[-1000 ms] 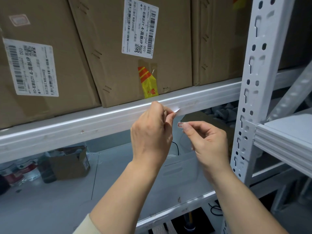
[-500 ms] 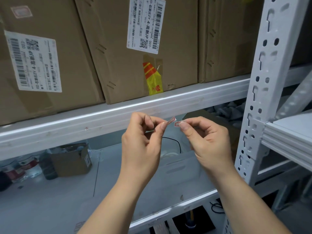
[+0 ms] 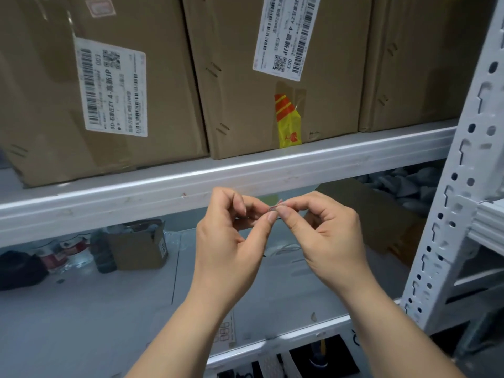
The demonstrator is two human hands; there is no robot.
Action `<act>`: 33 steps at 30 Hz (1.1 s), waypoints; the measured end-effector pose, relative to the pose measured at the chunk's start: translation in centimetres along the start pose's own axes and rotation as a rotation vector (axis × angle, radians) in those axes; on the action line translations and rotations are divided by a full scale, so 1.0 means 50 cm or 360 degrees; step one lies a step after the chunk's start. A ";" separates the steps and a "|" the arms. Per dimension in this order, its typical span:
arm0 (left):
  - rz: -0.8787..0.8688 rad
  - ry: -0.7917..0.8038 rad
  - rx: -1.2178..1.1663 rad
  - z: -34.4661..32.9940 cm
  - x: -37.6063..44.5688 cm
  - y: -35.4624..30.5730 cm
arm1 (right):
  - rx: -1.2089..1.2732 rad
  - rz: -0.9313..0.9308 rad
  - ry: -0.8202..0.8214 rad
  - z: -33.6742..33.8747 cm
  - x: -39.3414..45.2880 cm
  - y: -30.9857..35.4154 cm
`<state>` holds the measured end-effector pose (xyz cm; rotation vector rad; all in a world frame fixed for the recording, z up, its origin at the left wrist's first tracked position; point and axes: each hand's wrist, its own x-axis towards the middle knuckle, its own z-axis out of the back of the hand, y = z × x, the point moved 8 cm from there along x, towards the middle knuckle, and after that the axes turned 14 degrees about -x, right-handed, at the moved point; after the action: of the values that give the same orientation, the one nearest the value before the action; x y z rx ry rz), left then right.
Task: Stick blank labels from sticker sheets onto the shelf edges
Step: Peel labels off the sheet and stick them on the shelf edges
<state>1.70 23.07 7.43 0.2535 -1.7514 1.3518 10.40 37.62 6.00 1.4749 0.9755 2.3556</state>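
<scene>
Label (image 3: 273,208) — a tiny scrap, too small to read — sits pinched between the fingertips of both the left hand (image 3: 231,236) and right hand (image 3: 324,233), just below the shelf edge (image 3: 163,186). No fresh label shows on that edge — sticking seemingly remains.

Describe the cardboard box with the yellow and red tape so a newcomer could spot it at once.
Start at the white shelf edge running across the view above the hands. Three large cardboard boxes stand on it; take the middle cardboard box. It alone carries a yellow and red tape strip near its bottom, below a white barcode label.
</scene>
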 end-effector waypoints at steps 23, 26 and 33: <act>0.0006 0.0062 0.0376 0.163 -0.043 -0.038 | -0.0376 0.0046 0.0060 -0.098 -0.053 0.093; 0.0071 0.0072 0.0359 0.190 -0.053 -0.037 | -0.0247 0.0028 0.0184 -0.120 -0.060 0.105; 0.0172 0.0046 0.0280 0.249 -0.081 -0.031 | 0.0232 -0.0040 0.0470 -0.196 -0.090 0.122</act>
<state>-1.32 10.42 5.26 0.2380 -1.6438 1.5830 5.23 26.60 3.73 1.1699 1.2507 2.5812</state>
